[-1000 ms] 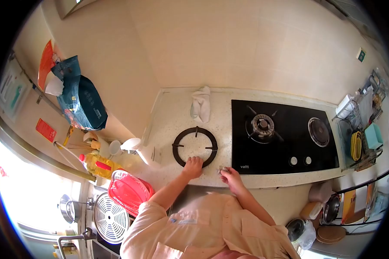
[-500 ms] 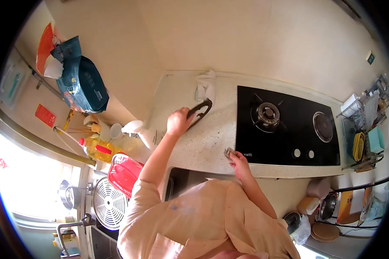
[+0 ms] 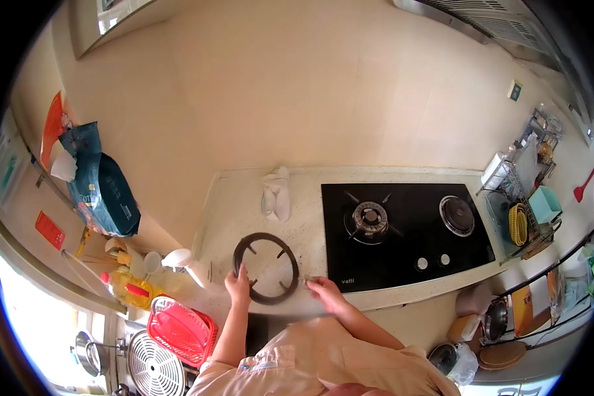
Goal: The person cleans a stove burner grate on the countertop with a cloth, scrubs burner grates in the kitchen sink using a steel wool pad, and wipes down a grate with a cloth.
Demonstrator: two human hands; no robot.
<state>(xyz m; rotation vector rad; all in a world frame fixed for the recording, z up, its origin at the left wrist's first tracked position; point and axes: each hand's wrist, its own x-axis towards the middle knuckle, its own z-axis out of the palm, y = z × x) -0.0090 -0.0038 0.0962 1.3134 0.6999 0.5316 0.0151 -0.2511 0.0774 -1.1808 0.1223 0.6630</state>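
A dark round pot stand [image 3: 264,236] with inward prongs is held up over the pale counter, its open ring facing me. My left hand [image 3: 237,288] is closed around the lower left of its rim. My right hand [image 3: 328,294] pinches a small greyish crumpled scrubber [image 3: 308,280] close to the ring's right side; its exact kind is hard to make out. The black gas hob [image 3: 402,257] lies to the right, its left burner [image 3: 370,218] without a ring around it. Farther back on the counter is a folded white cloth [image 3: 277,196].
On the left stand a white spray bottle [image 3: 193,269], an oil bottle [image 3: 129,290] and a red basket [image 3: 181,330]. A blue bag [image 3: 102,188] hangs on the left wall. A wire rack [image 3: 531,218] with kitchen things stands right of the hob.
The pot stand has come nearer to my body and turned from nearly edge-on to face me. My right hand has moved closer to it with the scrubber. The camera view has tilted up.
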